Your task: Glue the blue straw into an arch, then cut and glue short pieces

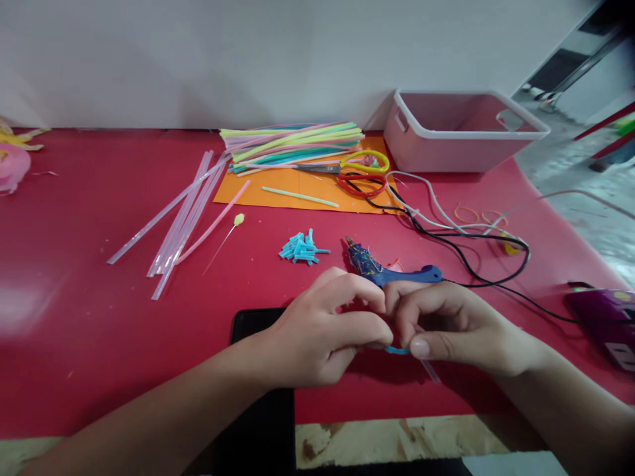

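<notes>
My left hand and my right hand meet over the front of the red table, fingers bent and closed. Between their fingertips shows a short, curved blue strip, which both hands pinch; most of it is hidden. From under my right thumb a thin translucent stick pokes out toward the table edge. Just behind the fingers lies a blue glue gun, its tip toward the left and its body spattered with coloured bits. A small pile of short blue pieces lies beyond my left hand.
Long coloured strips and yellow-and-red-handled scissors lie on orange paper. Translucent lilac strips and a yellow-tipped stick are left. A pink bin, cables and a purple box are right. A black slab lies under my left arm.
</notes>
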A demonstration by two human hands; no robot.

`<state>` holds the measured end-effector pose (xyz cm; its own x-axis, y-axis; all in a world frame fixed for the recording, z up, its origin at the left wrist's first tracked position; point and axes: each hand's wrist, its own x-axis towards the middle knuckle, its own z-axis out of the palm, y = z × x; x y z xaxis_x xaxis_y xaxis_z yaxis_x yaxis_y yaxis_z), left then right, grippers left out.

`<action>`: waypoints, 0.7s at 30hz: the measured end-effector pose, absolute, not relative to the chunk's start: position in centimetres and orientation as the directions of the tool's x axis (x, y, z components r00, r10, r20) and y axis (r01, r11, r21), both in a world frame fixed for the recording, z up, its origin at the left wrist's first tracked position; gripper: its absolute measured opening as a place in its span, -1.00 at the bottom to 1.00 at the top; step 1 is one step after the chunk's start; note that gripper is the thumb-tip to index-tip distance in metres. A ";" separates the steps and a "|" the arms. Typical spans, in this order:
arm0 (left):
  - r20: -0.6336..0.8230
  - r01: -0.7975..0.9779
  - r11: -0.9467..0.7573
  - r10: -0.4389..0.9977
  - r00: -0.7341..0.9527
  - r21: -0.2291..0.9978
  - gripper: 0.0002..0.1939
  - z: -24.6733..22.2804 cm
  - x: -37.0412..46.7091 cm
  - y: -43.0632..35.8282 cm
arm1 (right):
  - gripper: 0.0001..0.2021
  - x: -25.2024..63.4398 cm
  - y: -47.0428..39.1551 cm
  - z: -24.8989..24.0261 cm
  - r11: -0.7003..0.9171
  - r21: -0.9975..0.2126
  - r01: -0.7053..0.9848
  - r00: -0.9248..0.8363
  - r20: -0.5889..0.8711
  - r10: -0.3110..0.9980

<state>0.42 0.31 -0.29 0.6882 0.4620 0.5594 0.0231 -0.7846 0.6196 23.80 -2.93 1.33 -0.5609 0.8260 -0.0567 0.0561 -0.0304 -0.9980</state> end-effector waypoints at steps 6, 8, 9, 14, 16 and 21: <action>0.547 0.014 -0.764 0.475 0.690 0.645 -0.72 -0.2 0.5 0.2 | -0.83 23.9 -2.9 1.4 -0.044 -0.998 0.046 -0.582 -0.063 0.811; 0.548 0.015 -0.763 0.477 0.687 0.646 -0.73 -0.3 0.5 0.2 | -0.84 23.9 -3.0 1.3 -0.037 -0.998 0.048 -0.577 -0.058 0.815; 0.548 0.016 -0.763 0.478 0.686 0.646 -0.73 -0.3 0.5 0.2 | -0.84 23.9 -3.0 1.3 -0.037 -0.998 0.049 -0.573 -0.058 0.817; 0.537 0.016 -0.759 0.475 0.697 0.651 -0.73 -0.4 0.4 0.3 | -0.81 23.9 -2.9 1.2 -0.039 -0.998 0.051 -0.574 -0.061 0.817; 0.534 0.014 -0.759 0.471 0.702 0.651 -0.73 -0.3 0.4 0.3 | -0.82 23.9 -2.9 1.2 -0.034 -0.999 0.043 -0.584 -0.052 0.810; 0.531 0.008 -0.754 0.471 0.704 0.657 -0.73 -0.1 0.5 0.2 | -0.84 23.9 -2.8 1.2 -0.021 -0.999 0.028 -0.613 -0.034 0.789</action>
